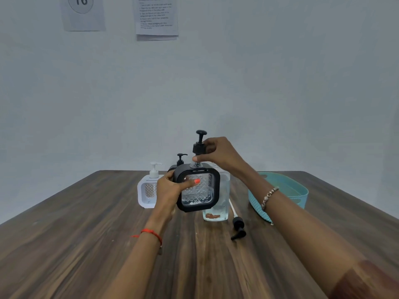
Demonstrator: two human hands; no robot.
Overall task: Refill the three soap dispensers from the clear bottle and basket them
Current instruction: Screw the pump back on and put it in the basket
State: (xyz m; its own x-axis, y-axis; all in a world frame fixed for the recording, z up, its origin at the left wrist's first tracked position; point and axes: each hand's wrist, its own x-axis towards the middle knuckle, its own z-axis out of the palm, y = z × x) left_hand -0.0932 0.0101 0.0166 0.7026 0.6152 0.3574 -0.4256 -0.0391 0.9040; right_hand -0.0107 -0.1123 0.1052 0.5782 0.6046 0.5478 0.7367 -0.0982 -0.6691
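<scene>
Gripping black dispenser (197, 188) in your left hand (172, 186) | right hand (218, 153) pinches pump (199, 145) | risk: tilted body spills

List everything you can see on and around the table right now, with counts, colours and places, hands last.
Black-framed dispenser: 1, black with clear patterned body, held above the table centre.
Its pump: 1, black, raised just above the dispenser neck.
Second black dispenser: 1, mostly hidden behind the held one.
White dispenser: 1, white, standing left of centre.
Clear bottle: 1, clear, open, behind the held dispenser.
Loose pump: 1, black with white tube, lying on the table.
Basket: 1, teal, right side.
Table: 1, dark wood.
Wall papers: 2, white.
Left hand: grips the dispenser body.
Right hand: fingers hold the pump.
</scene>
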